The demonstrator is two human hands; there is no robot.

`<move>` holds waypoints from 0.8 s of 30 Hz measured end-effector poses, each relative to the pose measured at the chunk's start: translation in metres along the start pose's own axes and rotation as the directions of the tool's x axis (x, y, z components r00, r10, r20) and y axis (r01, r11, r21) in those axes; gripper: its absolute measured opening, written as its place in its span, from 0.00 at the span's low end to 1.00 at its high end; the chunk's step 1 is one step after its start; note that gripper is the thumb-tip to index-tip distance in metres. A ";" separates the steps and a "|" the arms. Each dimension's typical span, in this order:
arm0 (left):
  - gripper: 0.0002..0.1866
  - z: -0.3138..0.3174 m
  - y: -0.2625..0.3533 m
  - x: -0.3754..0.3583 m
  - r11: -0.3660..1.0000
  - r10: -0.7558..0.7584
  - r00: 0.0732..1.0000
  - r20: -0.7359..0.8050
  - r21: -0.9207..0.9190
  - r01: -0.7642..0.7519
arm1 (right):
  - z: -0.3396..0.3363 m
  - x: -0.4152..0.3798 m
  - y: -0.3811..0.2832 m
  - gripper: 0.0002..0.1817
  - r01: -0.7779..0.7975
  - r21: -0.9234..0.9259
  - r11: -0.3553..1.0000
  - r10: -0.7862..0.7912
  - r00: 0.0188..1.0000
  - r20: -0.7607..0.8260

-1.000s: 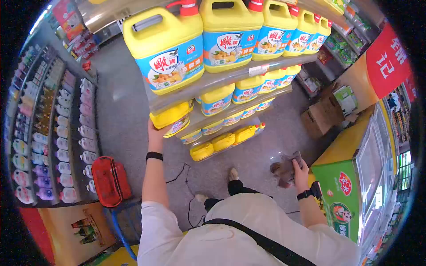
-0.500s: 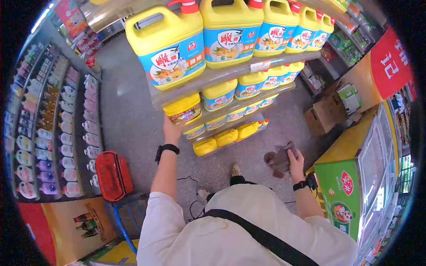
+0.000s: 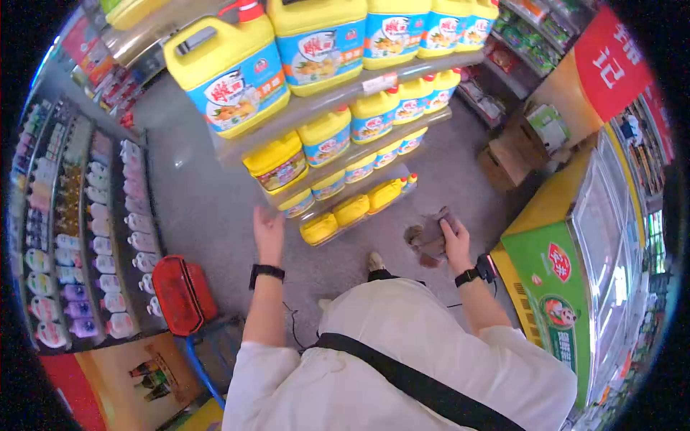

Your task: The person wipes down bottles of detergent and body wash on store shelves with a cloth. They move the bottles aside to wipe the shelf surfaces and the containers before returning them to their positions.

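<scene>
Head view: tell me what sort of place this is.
Most likely a shop or supermarket: labelled yellow jugs line tiered shelves, rows of bottles fill the left side, and what looks like a chest freezer stands at right.

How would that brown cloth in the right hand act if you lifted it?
The brown cloth would probably flop, since it droops in loose folds from the right hand. It's likely light, because one hand alone holds it up.

My feed gives me grey floor glinting at ten o'clock, a freezer at four, a bright window at three.
</scene>
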State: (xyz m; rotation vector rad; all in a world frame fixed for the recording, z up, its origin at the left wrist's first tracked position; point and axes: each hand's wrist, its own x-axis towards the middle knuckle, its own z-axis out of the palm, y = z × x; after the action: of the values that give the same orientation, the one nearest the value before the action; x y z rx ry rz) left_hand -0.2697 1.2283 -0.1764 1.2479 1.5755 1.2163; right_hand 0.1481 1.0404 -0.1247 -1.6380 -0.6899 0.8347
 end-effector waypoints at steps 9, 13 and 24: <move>0.17 -0.055 0.194 -0.130 0.858 0.511 0.520 0.684 -0.370 -0.356 | -0.044 -0.068 0.036 0.14 -0.179 -0.197 0.964 0.140 0.971 -0.195; 0.18 -0.078 0.293 -0.163 0.632 0.770 0.166 0.616 -0.701 -0.332 | -0.069 -0.086 0.060 0.14 -0.092 -0.403 0.911 0.013 0.981 -0.195; 0.10 0.011 0.376 -0.343 0.261 0.965 0.195 0.174 -0.619 -0.741 | -0.079 -0.067 0.037 0.21 0.037 -0.148 0.988 -0.019 0.993 0.118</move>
State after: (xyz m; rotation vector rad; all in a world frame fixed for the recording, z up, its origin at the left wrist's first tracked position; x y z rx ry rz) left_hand -0.0943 0.9201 0.1885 2.0626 -0.0615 1.5236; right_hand 0.1745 0.9344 -0.1396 -1.7190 -0.8733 0.8808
